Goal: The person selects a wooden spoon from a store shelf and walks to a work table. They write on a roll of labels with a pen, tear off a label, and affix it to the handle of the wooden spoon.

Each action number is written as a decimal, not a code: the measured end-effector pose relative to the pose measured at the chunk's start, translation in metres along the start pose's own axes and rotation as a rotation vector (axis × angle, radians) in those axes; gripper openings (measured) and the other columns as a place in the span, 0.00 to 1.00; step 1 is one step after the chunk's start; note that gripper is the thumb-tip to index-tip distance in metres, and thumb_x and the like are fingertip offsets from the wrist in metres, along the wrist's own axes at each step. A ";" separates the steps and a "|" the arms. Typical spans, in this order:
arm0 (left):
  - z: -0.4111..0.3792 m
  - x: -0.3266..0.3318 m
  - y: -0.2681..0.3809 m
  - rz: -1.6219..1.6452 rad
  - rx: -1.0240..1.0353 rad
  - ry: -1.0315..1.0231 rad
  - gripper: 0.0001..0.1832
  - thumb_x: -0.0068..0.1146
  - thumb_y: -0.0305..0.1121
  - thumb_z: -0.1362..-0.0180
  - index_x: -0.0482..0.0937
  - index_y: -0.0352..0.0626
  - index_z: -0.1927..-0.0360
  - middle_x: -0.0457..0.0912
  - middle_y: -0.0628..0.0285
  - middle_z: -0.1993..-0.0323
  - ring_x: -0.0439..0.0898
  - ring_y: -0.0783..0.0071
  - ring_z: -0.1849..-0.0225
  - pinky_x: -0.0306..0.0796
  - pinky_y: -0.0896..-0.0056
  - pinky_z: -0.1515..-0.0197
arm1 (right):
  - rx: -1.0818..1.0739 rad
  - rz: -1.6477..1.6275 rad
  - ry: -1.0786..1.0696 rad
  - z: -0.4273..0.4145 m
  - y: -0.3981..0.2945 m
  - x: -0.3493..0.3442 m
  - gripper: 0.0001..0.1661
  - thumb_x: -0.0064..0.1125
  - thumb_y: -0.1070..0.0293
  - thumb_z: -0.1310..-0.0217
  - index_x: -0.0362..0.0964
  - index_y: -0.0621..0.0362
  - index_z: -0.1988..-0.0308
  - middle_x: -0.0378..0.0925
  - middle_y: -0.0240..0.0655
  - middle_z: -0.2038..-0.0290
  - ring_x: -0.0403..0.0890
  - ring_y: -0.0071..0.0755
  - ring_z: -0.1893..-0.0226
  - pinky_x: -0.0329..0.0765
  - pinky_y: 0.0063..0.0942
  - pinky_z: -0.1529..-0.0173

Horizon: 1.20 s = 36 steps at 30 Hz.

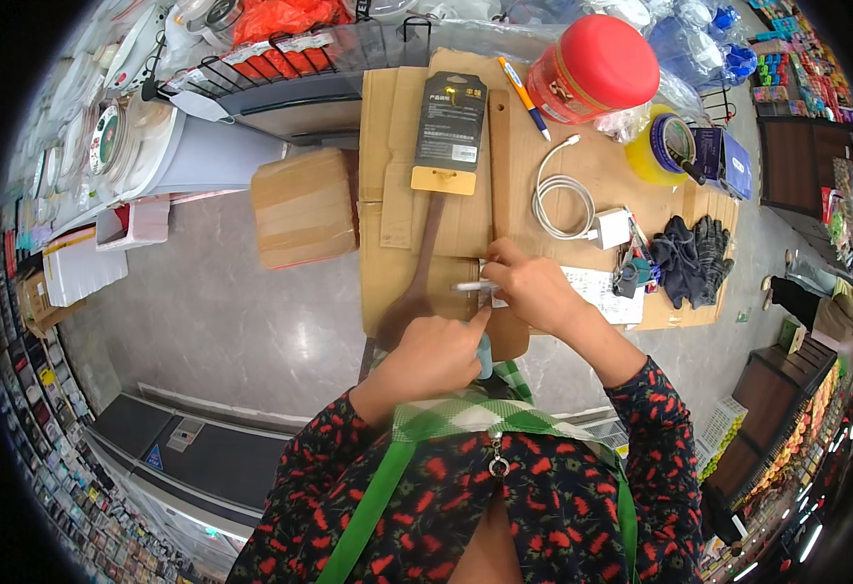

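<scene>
My left hand (426, 356) is curled beside a partly hidden light blue object (484, 356), its index finger reaching up to a small strip near the second spatula. My right hand (532, 292) pinches a small whitish, clear-looking item (472, 286), blurred at its tip. A dark wooden spatula (430, 248) lies left of the hands, its handle in a black and tan hanging card (450, 128) that bears writing. Beside it lies a lighter wooden spatula (499, 168); my hands cover the middle of it. Under my right wrist is a paper sheet with handwriting (602, 296).
Flattened cardboard (390, 277) covers the work surface. On it are an orange and blue pen (525, 98), a red-lidded jar (594, 69), a white cable (565, 193) with charger (610, 228), keys (627, 274), dark gloves (689, 255) and a tape roll (673, 139). A person (813, 299) stands right.
</scene>
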<state>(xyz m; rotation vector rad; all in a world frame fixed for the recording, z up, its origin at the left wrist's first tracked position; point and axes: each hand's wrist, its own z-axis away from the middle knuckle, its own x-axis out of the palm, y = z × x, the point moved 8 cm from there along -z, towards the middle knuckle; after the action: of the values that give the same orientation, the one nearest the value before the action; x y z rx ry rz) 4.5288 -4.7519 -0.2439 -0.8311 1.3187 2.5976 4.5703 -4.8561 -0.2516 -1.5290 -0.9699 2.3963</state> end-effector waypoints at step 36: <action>-0.021 -0.004 -0.014 0.006 -0.067 -0.136 0.48 0.54 0.43 0.54 0.50 0.33 0.31 0.79 0.43 0.76 0.79 0.42 0.72 0.73 0.49 0.67 | 0.656 -0.553 0.515 0.055 0.059 0.023 0.10 0.61 0.71 0.45 0.72 0.68 0.73 0.74 0.50 0.78 0.76 0.51 0.78 0.71 0.39 0.70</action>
<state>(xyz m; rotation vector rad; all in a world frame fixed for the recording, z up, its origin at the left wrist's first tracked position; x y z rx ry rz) 4.5455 -4.7588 -0.2613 -0.6471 1.2059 2.6630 4.5253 -4.9169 -0.2887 -1.2875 -0.3608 1.5791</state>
